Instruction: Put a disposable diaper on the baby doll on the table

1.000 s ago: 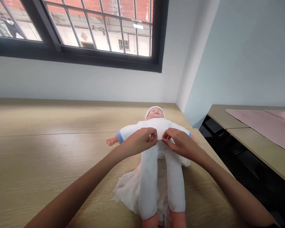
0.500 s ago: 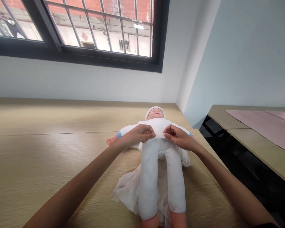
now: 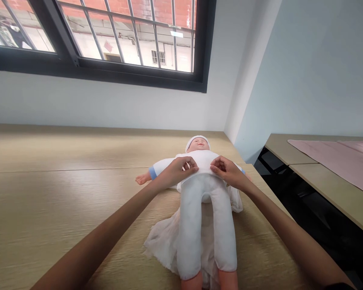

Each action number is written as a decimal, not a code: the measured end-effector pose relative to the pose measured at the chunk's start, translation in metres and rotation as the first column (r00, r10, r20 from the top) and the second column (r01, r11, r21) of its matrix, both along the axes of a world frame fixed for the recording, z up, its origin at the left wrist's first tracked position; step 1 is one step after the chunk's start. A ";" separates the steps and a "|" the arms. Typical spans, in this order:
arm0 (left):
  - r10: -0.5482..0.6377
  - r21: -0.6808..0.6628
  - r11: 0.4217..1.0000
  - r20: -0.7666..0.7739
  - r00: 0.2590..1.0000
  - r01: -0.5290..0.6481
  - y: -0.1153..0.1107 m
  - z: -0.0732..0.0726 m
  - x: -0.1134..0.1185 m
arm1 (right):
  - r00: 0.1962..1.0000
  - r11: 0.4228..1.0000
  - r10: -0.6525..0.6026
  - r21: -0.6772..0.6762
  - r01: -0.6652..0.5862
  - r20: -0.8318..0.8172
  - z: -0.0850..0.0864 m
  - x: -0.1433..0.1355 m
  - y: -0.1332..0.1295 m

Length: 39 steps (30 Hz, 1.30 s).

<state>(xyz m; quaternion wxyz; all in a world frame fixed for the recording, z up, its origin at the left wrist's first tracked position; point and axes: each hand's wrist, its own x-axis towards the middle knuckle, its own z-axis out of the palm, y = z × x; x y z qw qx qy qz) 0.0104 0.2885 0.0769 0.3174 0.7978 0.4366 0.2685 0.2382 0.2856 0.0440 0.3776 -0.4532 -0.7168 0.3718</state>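
Note:
A baby doll [image 3: 199,143] in a white cap lies on its back, its feet toward me. It wears a white top [image 3: 203,161] with blue cuffs and white trousers [image 3: 191,225]. My left hand [image 3: 184,168] pinches the top's lower edge at the doll's waist. Across a small gap, my right hand [image 3: 225,169] pinches the same hem on the other side. Thin whitish cloth [image 3: 165,238] is spread beneath the doll, crumpled at the left and between the legs.
The doll lies near the right edge of a wooden table [image 3: 63,193]. A barred window [image 3: 133,36] is above. At the right, past a dark gap, another table [image 3: 335,181] bears a pink cloth [image 3: 345,161].
Both hands have shifted very slightly up the doll's top, and its hem has risen a little with them. The doll lies as before.

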 end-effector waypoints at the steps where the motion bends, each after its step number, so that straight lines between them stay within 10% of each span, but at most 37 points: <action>1: -0.001 0.013 1.000 0.007 1.000 0.001 0.001 -0.002 0.000 | 1.000 1.000 -0.003 0.007 0.003 -0.001 0.000 0.000 0.000; 24: -0.066 0.012 0.998 -0.114 0.991 0.067 -0.022 0.013 0.009 | 0.963 0.965 -0.014 0.258 -0.058 0.269 0.026 -0.019 -0.035; 31: -0.248 -0.071 0.968 -0.172 0.953 0.239 -0.027 0.025 0.004 | 0.948 0.970 0.213 0.064 -0.234 0.235 0.047 -0.008 -0.044; 39: -0.100 0.157 0.980 -0.155 0.983 0.125 -0.018 0.019 -0.004 | 0.985 0.980 0.000 0.194 -0.034 0.173 0.042 0.003 -0.028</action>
